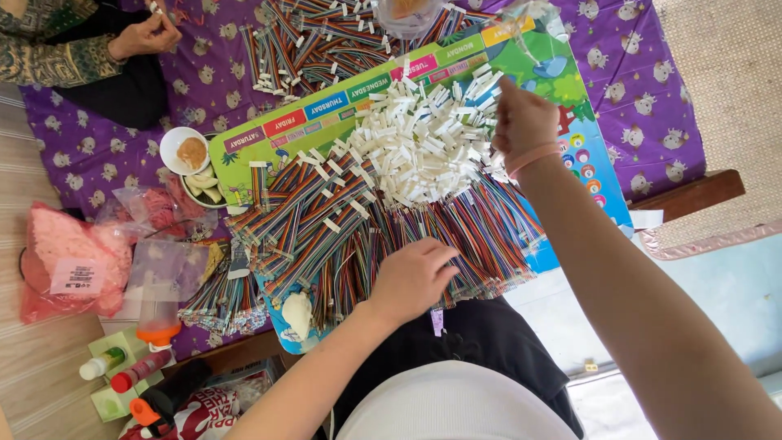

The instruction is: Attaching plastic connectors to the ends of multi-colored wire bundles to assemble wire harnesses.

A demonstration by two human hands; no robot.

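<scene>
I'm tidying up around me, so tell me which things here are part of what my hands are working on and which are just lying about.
In hand:
left hand
right hand
wire bundles
white connectors
board

Lying about:
pink bag
bowl
bottles
purple cloth

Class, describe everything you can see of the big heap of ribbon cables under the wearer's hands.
The heap of ribbon cables is a fanned pile of flat, rainbow-striped wire bundles ending in small white plastic connectors, clustered toward its far side. It lies on a colourful printed board over purple cloth. The left hand presses its near edge; the right hand reaches its white ends.
</scene>
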